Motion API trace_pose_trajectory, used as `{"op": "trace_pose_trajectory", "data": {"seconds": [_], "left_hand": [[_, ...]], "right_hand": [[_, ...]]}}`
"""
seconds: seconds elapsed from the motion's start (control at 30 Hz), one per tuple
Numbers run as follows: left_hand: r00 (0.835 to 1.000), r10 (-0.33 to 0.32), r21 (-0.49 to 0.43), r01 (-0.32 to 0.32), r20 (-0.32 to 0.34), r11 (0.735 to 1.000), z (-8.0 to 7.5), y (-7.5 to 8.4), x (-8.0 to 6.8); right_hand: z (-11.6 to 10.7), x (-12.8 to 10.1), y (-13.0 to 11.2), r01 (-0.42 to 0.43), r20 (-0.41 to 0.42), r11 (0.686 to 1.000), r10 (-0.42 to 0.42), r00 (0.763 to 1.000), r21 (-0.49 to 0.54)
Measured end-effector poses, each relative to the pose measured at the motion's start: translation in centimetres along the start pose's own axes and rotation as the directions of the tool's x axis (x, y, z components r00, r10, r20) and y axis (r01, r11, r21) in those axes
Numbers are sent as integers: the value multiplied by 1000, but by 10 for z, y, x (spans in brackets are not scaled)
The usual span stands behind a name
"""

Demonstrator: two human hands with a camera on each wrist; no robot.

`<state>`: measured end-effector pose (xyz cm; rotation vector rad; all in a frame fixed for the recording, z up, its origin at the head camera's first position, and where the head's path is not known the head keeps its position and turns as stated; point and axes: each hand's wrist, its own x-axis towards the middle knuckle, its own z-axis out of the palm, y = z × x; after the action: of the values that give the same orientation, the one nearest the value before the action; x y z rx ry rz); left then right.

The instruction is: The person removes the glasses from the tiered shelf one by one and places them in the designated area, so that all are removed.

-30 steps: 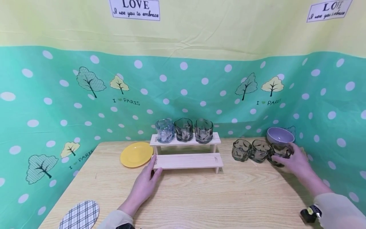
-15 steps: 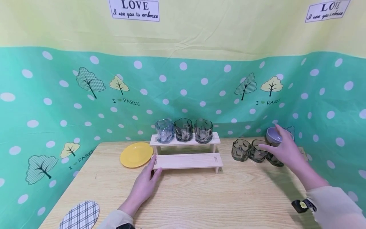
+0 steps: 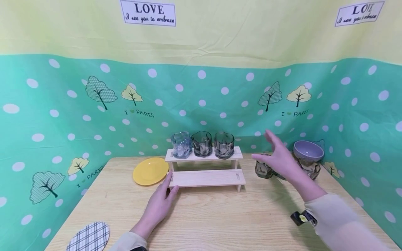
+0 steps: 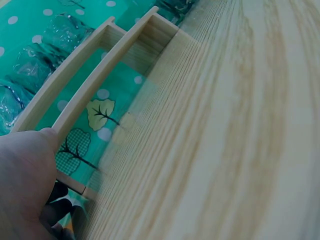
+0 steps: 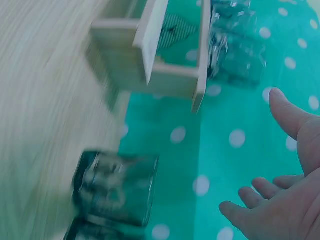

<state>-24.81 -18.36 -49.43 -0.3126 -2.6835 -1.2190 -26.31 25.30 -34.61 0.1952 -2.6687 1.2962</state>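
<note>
A plaid coaster (image 3: pixel 89 237) lies at the near left corner of the wooden desk (image 3: pixel 220 216). Further in, the left hand (image 3: pixel 160 204) rests flat on the desk, its straight fingers touching the left end of the lower step of a small two-step wooden rack (image 3: pixel 205 177); it grips nothing. To the right, the right hand (image 3: pixel 279 160) is raised above the desk with fingers spread and straight, empty, hovering in front of a row of smoky grey glass tumblers. The leftmost tumbler (image 3: pixel 262 169) shows just beside the thumb; another tumbler (image 3: pixel 311 168) shows beyond the hand, and the one between them is hidden. Left of the rack lies a yellow plate (image 3: pixel 150 170). On the rack's upper step stand three tumblers in a row: one bluish (image 3: pixel 181 144), then two dark ones (image 3: pixel 202 143) (image 3: pixel 224 144). A lilac bowl (image 3: pixel 308 150) sits at the back right, just behind the tumbler row. A green polka-dot cloth (image 3: pixel 62 115) with trees forms the backdrop.
</note>
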Motion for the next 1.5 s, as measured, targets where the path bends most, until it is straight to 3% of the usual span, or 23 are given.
{"op": "trace_pose_trajectory", "data": {"seconds": [0.43,0.7,0.97,1.5], "left_hand": [[1000,10,7,-9,-10,1000,2,0,-3],[1000,-1,6,1,0,1000,3,-1,-3],[1000,3,4,-3,-5,1000,2,0,-3],[1000,-13,3,13,9,1000,1,-1,-1]], "right_hand": [[59,20,-35,38,52,989,-46,998,141],[82,32,-46,0,62,994,-6,998,110],[95,42,-46,-12,45,998,9,999,66],[105,48,-47,-5,19,996,3,1000,86]]}}
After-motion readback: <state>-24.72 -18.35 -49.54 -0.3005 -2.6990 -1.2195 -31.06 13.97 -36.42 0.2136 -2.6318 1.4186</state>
